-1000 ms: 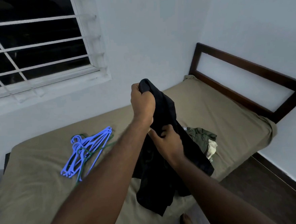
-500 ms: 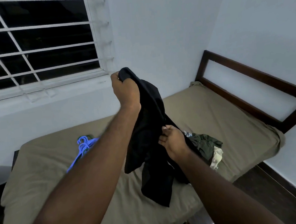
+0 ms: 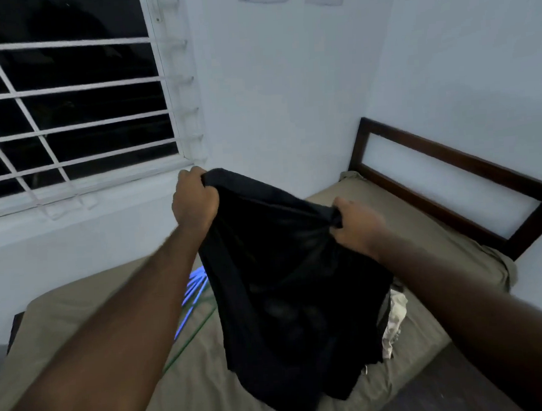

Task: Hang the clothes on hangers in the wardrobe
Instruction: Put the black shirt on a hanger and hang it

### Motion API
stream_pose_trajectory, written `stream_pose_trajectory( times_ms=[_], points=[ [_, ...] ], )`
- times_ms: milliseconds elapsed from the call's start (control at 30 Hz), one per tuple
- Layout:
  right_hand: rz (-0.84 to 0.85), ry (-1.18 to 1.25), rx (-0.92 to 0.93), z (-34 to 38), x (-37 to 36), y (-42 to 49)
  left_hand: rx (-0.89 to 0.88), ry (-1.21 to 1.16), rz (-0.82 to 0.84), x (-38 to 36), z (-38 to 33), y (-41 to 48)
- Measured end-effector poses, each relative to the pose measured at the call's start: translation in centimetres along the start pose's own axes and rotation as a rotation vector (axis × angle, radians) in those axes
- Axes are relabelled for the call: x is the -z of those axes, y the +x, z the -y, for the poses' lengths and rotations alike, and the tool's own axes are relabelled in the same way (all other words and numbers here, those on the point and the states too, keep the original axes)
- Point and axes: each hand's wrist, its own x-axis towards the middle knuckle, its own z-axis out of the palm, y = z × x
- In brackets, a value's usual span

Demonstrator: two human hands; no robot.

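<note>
Head view: the hands were stacked and have drawn apart. Left hand grips the garment's top edge at 11 o'clock, right hand at 2, spreading it above the bed. Hangers at 9 are likely next.

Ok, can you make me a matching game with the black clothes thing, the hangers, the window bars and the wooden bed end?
1. black garment
2. hangers
3. window bars
4. headboard

A. dark brown
B. white
C. blue, lying on the bed
D. held up by the left hand and right hand

Pairs: 1-D, 2-C, 3-B, 4-A
</note>
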Motion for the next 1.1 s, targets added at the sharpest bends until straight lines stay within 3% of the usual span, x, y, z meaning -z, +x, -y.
stream_pose_trajectory(
  times_ms=[67,133,200,300,400,533,600,700,767,833,867,967,1100],
  points=[
    [-0.004,-0.073,0.000,-2.5,2.1,2.8,-0.126,0.111,0.116,0.6,-0.4,1.3],
    [0.135,-0.101,0.036,-3.9,4.7,4.8,-0.192,0.089,0.244,1.4,-1.4,2.8],
    [0.280,0.021,0.008,-4.4,7.2,5.6,-0.250,0.088,0.384,2.4,-2.8,4.2],
    [0.315,0.181,-0.042,-5.2,10.8,6.4,-0.341,0.173,0.526,3.5,-5.4,6.0],
    [0.212,0.317,-0.075,-5.5,14.2,7.4,-0.420,0.245,0.527,4.7,-8.5,8.0],
    [-0.201,0.527,-0.023,-3.9,19.7,8.0,-0.469,0.209,0.355,7.8,-12.6,11.5],
    [-0.256,0.431,0.009,-2.9,22.6,8.6,-0.466,0.187,0.319,9.5,-14.6,12.8],
    [-0.107,0.144,0.011,-1.7,26.0,9.2,-0.407,0.249,0.539,12.0,-17.1,13.3],
    [-0.245,0.131,0.034,-1.3,28.5,9.4,-0.380,0.188,0.602,13.2,-18.3,13.6],
    [-0.434,0.181,0.039,-1.0,30.8,9.8,-0.412,0.040,0.487,14.1,-19.5,14.3],
    [-0.451,0.152,0.043,-0.5,31.8,9.8,-0.441,0.048,0.415,14.4,-20.0,14.7],
    [-0.348,-0.100,0.030,0.7,34.3,10.3,-0.494,0.362,0.276,14.9,-21.4,15.1],
    [-0.534,-0.188,0.103,2.5,37.9,9.9,-0.488,0.293,0.077,16.6,-23.4,15.8]
  ],
)
